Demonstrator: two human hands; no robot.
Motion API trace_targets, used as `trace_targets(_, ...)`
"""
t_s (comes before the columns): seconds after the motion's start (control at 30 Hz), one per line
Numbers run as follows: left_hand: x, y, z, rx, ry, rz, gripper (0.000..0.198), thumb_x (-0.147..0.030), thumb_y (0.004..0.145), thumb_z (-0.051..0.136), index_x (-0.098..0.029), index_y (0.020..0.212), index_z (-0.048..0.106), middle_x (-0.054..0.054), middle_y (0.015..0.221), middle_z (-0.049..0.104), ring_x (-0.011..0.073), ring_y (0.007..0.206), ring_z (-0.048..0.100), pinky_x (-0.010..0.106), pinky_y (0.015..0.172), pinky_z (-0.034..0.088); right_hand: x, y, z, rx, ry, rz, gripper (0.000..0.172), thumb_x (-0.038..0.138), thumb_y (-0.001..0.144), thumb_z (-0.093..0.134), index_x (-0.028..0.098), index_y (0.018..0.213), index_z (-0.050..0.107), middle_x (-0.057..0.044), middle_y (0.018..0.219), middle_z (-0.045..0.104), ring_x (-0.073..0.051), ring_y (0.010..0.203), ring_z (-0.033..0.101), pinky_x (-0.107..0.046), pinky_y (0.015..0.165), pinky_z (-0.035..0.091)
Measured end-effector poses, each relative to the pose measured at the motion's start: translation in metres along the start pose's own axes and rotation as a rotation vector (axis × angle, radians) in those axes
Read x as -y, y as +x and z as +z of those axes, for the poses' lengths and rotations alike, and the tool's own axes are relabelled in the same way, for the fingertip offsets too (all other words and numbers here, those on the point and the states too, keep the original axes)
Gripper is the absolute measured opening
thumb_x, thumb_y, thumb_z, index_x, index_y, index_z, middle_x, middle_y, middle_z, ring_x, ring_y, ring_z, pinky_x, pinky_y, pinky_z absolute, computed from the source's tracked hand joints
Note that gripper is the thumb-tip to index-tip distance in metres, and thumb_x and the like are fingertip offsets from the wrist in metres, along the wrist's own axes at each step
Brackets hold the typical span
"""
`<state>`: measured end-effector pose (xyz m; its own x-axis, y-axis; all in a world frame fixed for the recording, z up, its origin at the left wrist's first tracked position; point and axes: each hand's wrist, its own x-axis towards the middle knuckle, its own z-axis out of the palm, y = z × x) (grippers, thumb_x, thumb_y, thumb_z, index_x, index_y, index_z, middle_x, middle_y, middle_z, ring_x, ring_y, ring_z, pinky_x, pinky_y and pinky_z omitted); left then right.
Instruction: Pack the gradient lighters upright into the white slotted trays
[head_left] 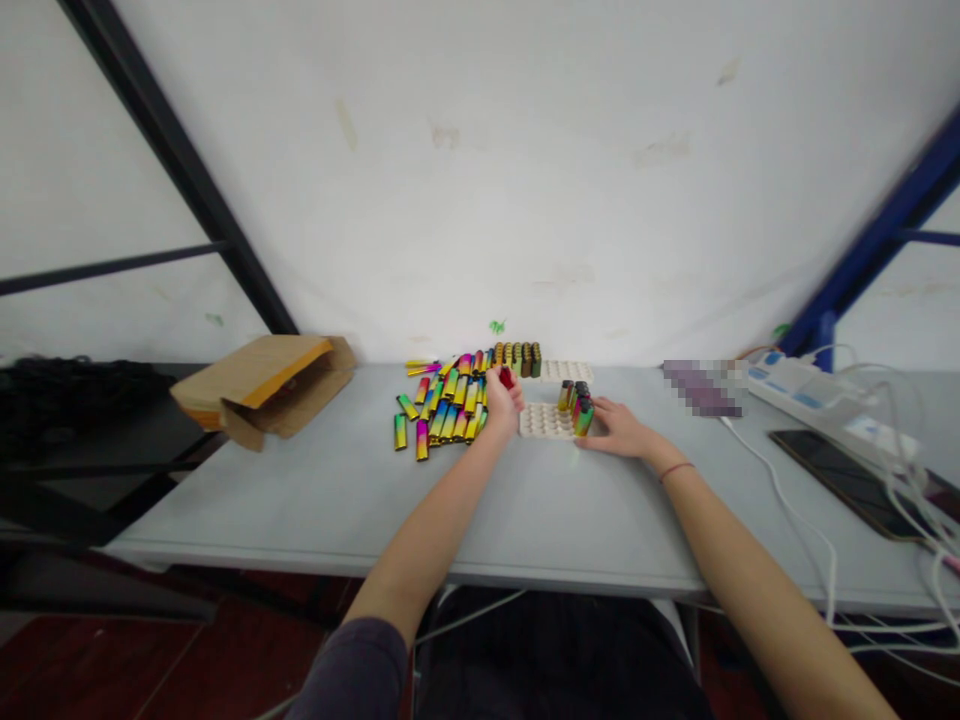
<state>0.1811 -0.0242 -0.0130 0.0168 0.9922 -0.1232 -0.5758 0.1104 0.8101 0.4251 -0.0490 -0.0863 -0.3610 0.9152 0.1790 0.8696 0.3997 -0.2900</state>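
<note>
A small dark red tube (507, 377) is held in my left hand (505, 400), whose fingers are wrapped round it. That hand is between a pile of shiny rainbow-coloured tubes (448, 420) and a white tray with round pockets (546, 420). Several tubes (583, 410) stand upright at the tray's right end. My right hand (619, 430) grips this end, thumb along the near side and fingers behind the tubes. Behind it lies a second white tray (568, 371), with upright tubes (517, 358) in rows at its left.
An open brown paper bag (262, 385) lies at the left of the grey table (465, 520). On the right are a white power strip (825, 405), a black phone (844, 480) and loose white cables (806, 530). A white wall (525, 200) rises behind the table.
</note>
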Motion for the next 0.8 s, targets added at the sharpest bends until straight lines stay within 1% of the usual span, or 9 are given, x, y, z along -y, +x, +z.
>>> trace_targets(0.13, -0.001, -0.002, 0.002, -0.016, -0.030, -0.021, 0.049, -0.053, 0.101, 0.030, -0.023, 0.063, 0.034, -0.008, 0.046, 0.018, 0.0073, 0.036, 0.014, 0.021, 0.037, 0.013, 0.001, 0.000, -0.001, 0.017, -0.004, 0.006, 0.083, 0.066, 0.083, 0.069, 0.018, 0.151, 0.060, -0.020, 0.159, 0.053, -0.045, 0.142, 0.051, -0.061, 0.117, 0.041)
trace_targets(0.33, 0.002, -0.001, 0.004, -0.009, -0.007, 0.026, 0.053, -0.064, 0.100, 0.036, -0.024, 0.065, 0.035, -0.009, 0.047, 0.022, 0.0067, 0.036, 0.017, 0.021, 0.038, 0.014, 0.001, 0.000, -0.001, 0.005, 0.005, 0.011, 0.082, 0.067, 0.082, 0.070, 0.020, 0.149, 0.061, -0.018, 0.158, 0.054, -0.045, 0.142, 0.051, -0.061, 0.118, 0.041)
trace_targets(0.4, 0.006, 0.002, 0.005, 0.005, 0.023, 0.065, 0.053, -0.065, 0.100, 0.039, -0.024, 0.068, 0.038, -0.008, 0.048, 0.028, 0.0069, 0.037, 0.022, 0.021, 0.038, 0.018, 0.001, -0.001, -0.001, 0.006, 0.004, 0.021, 0.083, 0.067, 0.082, 0.071, 0.021, 0.150, 0.061, -0.018, 0.159, 0.054, -0.045, 0.143, 0.051, -0.061, 0.119, 0.040)
trace_targets(0.47, 0.011, 0.003, 0.006, 0.036, 0.108, 0.135, 0.046, -0.060, 0.101, 0.045, -0.023, 0.073, 0.043, -0.007, 0.052, 0.037, 0.0078, 0.040, 0.031, 0.021, 0.041, 0.026, 0.002, -0.001, -0.001, 0.005, 0.004, 0.027, 0.082, 0.067, 0.082, 0.071, 0.022, 0.150, 0.061, -0.017, 0.159, 0.054, -0.045, 0.143, 0.051, -0.060, 0.119, 0.040)
trace_targets(0.53, 0.016, 0.003, 0.005, 0.084, 0.251, 0.253, 0.032, -0.049, 0.101, 0.052, -0.024, 0.081, 0.050, -0.005, 0.059, 0.050, 0.0100, 0.048, 0.045, 0.021, 0.050, 0.040, 0.002, 0.000, -0.002, 0.008, 0.006, 0.021, 0.082, 0.067, 0.082, 0.071, 0.022, 0.150, 0.061, -0.017, 0.158, 0.055, -0.045, 0.142, 0.052, -0.060, 0.118, 0.041)
trace_targets(0.6, 0.020, 0.003, 0.003, 0.137, 0.425, 0.401, 0.017, -0.038, 0.098, 0.059, -0.024, 0.089, 0.058, 0.000, 0.075, 0.065, 0.0138, 0.070, 0.062, 0.024, 0.068, 0.052, 0.002, 0.000, -0.003, 0.015, 0.007, 0.012, 0.082, 0.067, 0.083, 0.070, 0.021, 0.150, 0.060, -0.018, 0.158, 0.055, -0.045, 0.142, 0.052, -0.061, 0.118, 0.041)
trace_targets(0.67, 0.022, 0.002, 0.001, 0.184, 0.573, 0.517, 0.008, -0.031, 0.094, 0.065, -0.024, 0.092, 0.066, 0.005, 0.096, 0.073, 0.0183, 0.094, 0.068, 0.028, 0.084, 0.055, 0.003, 0.000, -0.004, 0.018, 0.010, 0.008, 0.082, 0.067, 0.083, 0.070, 0.019, 0.150, 0.061, -0.019, 0.157, 0.055, -0.045, 0.141, 0.052, -0.060, 0.118, 0.040)
trace_targets(0.7, 0.023, 0.003, -0.001, 0.208, 0.622, 0.544, 0.006, -0.029, 0.092, 0.067, -0.023, 0.093, 0.069, 0.006, 0.104, 0.074, 0.0200, 0.101, 0.068, 0.029, 0.087, 0.055, 0.003, 0.000, -0.004, 0.015, 0.013, 0.005, 0.082, 0.066, 0.083, 0.071, 0.020, 0.149, 0.061, -0.019, 0.156, 0.056, -0.045, 0.141, 0.053, -0.060, 0.118, 0.040)
trace_targets(0.8, 0.027, 0.005, -0.004, 0.287, 0.664, 0.506, 0.008, -0.029, 0.090, 0.071, -0.024, 0.095, 0.074, 0.006, 0.107, 0.077, 0.0209, 0.096, 0.071, 0.030, 0.086, 0.056, 0.002, 0.000, -0.005, 0.001, 0.026, -0.012, 0.078, 0.066, 0.083, 0.072, 0.024, 0.148, 0.063, -0.016, 0.153, 0.060, -0.044, 0.139, 0.054, -0.059, 0.118, 0.041)
